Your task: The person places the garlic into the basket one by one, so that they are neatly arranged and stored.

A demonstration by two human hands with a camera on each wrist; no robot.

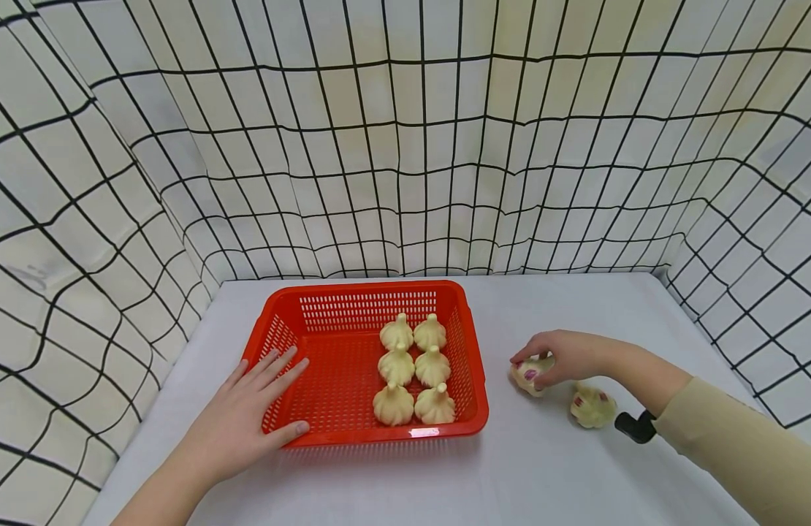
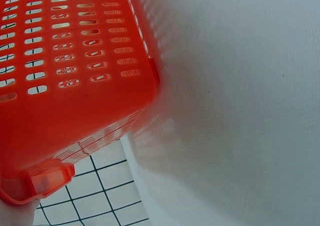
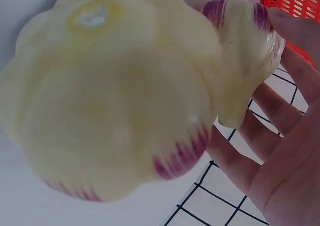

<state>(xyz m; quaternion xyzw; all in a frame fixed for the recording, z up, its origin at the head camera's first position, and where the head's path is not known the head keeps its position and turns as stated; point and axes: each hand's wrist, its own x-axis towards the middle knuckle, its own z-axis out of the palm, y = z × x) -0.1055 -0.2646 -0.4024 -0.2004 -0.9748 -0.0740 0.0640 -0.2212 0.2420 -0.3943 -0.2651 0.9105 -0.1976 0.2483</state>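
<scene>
My right hand [image 1: 566,356] pinches a purple-marked garlic bulb [image 1: 527,375] between thumb and fingertips, low over the white table. In the right wrist view that same garlic bulb [image 3: 245,50] shows beyond a second, much nearer garlic bulb [image 3: 110,95]. This second bulb [image 1: 592,406] lies on the table just below my right wrist. My left hand [image 1: 244,416] rests with spread, straight fingers over the left rim of a red plastic basket [image 1: 474,365]. Six-like rows aside, several plain cream garlic bulbs [image 1: 396,365] stand stem-up in two columns in the basket's right half.
The white table [image 1: 511,475] extends around the basket. A black wire grid [image 1: 412,175] backed by white sheeting closes off the back and both sides. A black wrist camera [image 1: 636,427] sits under my right sleeve, near the second bulb.
</scene>
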